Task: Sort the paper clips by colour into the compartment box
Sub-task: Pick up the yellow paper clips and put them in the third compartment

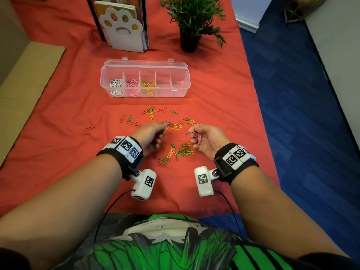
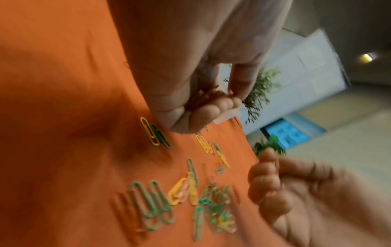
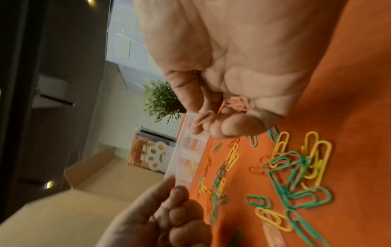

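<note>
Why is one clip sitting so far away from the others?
One red clip lies alone on the cloth, left of the main pile. It probably just scattered. Nothing looks broken, and the box sits straight.

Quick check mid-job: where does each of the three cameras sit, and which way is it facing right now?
Head: worn high, looks forward and down at the compartment box, the loose clips, both forearms and the shirt.
Left wrist: looks along the left hand, which grips dark reddish clips; right hand opposite.
Right wrist: looks along the right hand, which holds pink clips; left hand below.
Shared: both wrist views show the plant.
</note>
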Motion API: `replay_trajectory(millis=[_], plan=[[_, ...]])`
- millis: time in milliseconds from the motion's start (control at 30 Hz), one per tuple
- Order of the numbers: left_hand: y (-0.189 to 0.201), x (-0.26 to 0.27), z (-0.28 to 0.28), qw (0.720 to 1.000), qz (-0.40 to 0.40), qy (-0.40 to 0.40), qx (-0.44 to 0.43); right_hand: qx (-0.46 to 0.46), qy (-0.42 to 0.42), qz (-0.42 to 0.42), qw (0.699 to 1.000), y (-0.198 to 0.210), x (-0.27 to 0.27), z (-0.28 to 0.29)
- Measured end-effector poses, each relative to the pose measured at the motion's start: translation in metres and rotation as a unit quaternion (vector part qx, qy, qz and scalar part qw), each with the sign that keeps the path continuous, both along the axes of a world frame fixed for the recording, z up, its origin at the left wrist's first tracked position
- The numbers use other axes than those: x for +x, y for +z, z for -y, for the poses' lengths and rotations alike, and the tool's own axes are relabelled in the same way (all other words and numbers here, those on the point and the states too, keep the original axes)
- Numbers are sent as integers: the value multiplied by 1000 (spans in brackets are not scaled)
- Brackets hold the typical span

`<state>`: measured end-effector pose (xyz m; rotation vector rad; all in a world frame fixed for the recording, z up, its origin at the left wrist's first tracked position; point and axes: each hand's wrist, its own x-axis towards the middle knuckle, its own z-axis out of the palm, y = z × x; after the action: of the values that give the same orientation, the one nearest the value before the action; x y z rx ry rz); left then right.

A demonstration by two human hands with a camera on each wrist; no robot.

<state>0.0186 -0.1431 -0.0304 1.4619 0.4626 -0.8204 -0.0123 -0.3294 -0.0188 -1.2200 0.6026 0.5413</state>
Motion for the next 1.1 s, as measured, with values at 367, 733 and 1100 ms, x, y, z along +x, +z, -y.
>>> replay_trajectory(millis=[367,733,1100], plan=[[-26,-23,-6,836,272,-296,375,-351,290,94,886,-28,-17,-38],[-20,-24,-5,837,275,-292,373,-454,290,187,821,-30,-13,-34],[-20,-14,-21,848,234,-286,380,-479,335,196,787,-30,-8,-32]])
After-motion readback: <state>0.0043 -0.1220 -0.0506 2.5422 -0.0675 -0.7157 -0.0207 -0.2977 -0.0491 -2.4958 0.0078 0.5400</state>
